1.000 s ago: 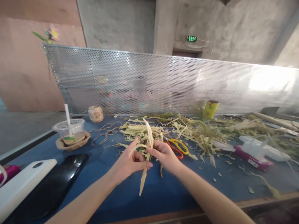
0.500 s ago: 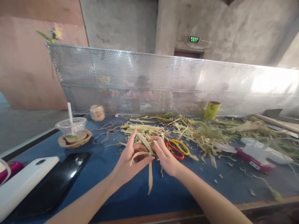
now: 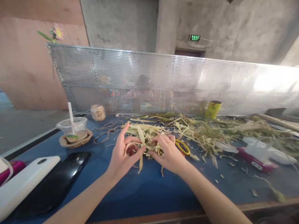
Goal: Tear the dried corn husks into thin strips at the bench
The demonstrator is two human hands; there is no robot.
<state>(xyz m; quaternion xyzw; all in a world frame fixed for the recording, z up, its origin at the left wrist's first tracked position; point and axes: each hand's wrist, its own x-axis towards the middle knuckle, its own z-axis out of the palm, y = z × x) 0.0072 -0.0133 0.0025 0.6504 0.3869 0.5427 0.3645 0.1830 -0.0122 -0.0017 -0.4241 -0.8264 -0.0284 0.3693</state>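
Pale strips of dried plant husk (image 3: 141, 134) cross between my two hands over the blue table. My left hand (image 3: 126, 152) pinches them between thumb and fingers, its index finger stretched upward. From the other side my right hand (image 3: 167, 152) is closed on the same strips, thumb towards the left thumb. One strip end hangs down below the fingers. Behind the hands lies a heap of shredded husk (image 3: 149, 129). Scissors with a yellow handle loop (image 3: 183, 147) lie just right of my right hand, partly hidden by it.
To the left are a plastic cup with a straw (image 3: 72, 127) in a brown holder, a black phone (image 3: 53, 183) and a white power bank-like object (image 3: 30, 183). A yellow-green cylinder (image 3: 213, 110) and a magenta-and-white device (image 3: 257, 160) stand right. A perforated metal screen (image 3: 163, 81) runs behind.
My right hand has turned and lowered over the strips, covering the red scissor loop. My left hand has moved slightly left, and the hanging strip end has shifted left and up.
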